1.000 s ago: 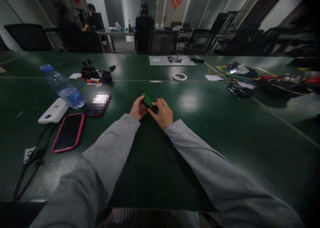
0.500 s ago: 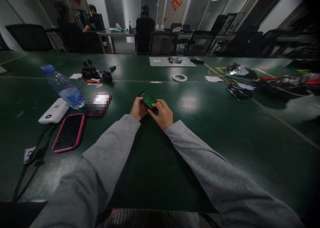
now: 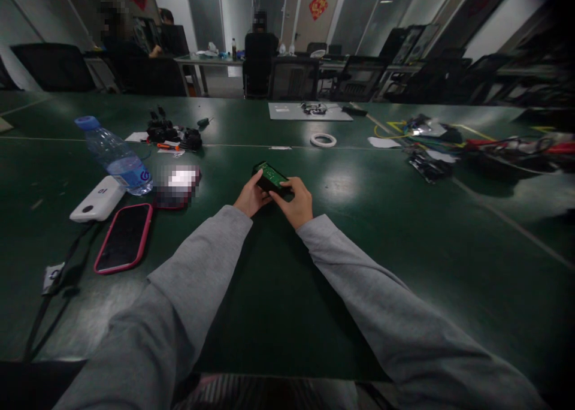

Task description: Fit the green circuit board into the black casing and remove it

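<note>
A green circuit board [image 3: 271, 174] sits in a small black case [image 3: 266, 184], held just above the table in front of me. My left hand [image 3: 250, 198] grips the left end, its thumb on the near left corner and some fingers underneath. My right hand [image 3: 298, 201] pinches the right end, thumb at the near side and fingers at the top right edge. The case is tilted, with the board facing up and its near side wall showing. The fingers behind and under the case are partly hidden.
To the left lie a pink-cased phone [image 3: 123, 239], a white power bank [image 3: 97, 200] with a cable, a tilted water bottle [image 3: 121, 161] and a blurred-out device [image 3: 178, 185]. A tape roll [image 3: 323, 135] lies beyond my hands. Cables [image 3: 426, 128] clutter the right. People sit at far desks.
The case has tipped so its near side wall now shows, and it has shifted slightly right. My right thumb has moved off the board's face toward the near edge.
</note>
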The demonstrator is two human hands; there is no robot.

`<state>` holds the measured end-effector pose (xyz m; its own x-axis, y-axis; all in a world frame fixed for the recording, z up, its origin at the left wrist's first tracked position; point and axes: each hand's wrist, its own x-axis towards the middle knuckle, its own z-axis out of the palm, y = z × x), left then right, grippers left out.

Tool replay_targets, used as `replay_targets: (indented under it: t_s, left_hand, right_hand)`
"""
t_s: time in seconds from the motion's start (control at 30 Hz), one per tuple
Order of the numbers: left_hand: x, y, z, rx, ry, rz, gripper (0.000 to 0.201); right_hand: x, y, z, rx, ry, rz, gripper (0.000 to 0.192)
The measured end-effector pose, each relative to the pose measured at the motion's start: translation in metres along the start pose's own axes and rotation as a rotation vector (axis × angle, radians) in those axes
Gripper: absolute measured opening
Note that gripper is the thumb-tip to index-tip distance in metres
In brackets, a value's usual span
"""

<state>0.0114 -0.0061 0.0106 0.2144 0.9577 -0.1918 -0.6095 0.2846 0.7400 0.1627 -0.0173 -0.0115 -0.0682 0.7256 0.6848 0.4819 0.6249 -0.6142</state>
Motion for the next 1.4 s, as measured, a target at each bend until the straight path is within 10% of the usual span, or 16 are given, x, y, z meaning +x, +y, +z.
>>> replay_targets:
  t_s: [0.4,1.4]
  left_hand:
    - [-0.002,-0.001,-0.003,0.057,-0.143,0.077,0.035]
    - [-0.007,-0.003,-0.008,0.397,0.085,0.233,0.044]
  right_hand:
    - [0.014,0.001,-0.004,1.148,0.006,0.946,0.057]
    - [0.013,-0.007,-0.008,1.105,-0.196,0.928,0.054]
